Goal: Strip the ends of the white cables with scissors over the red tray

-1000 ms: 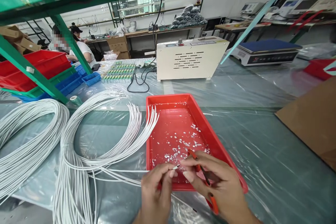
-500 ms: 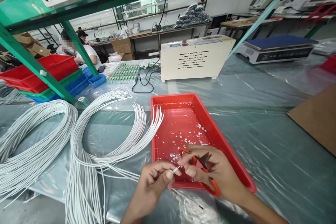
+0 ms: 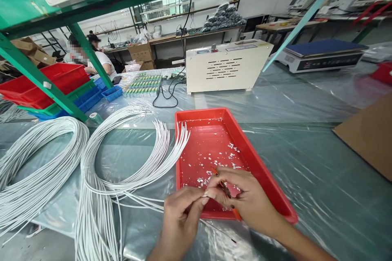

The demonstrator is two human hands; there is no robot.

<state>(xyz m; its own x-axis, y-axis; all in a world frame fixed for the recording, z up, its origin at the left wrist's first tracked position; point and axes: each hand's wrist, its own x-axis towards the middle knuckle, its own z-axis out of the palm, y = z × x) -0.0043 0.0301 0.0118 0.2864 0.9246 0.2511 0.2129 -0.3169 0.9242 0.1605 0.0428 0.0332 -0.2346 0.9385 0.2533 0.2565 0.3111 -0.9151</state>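
My left hand (image 3: 180, 216) is closed in a pinch on the end of a white cable, in front of the red tray (image 3: 203, 136). The fingertips of my right hand (image 3: 255, 202) meet the left ones at that cable end, which they mostly hide. Orange-handled scissors (image 3: 236, 213) hang in my right hand, hooked among the fingers with the blades partly hidden. Small white scraps (image 3: 232, 147) lie scattered in the tray. A coiled bundle of white cables (image 3: 98, 163) lies to the left, some of its ends over the tray's left rim.
Another cable coil (image 3: 72, 130) lies at the far left. Behind the tray stand a cream machine (image 3: 225, 69) and a blue-topped scale (image 3: 324, 55). Stacked bins (image 3: 65, 77) sit behind a green frame post (image 3: 43, 77). A brown board (image 3: 367, 130) is at right; two people sit farther back.
My right fingertips have closed in on the cable end and now touch the left ones. The scissors have turned in my right hand, so their blades show less.
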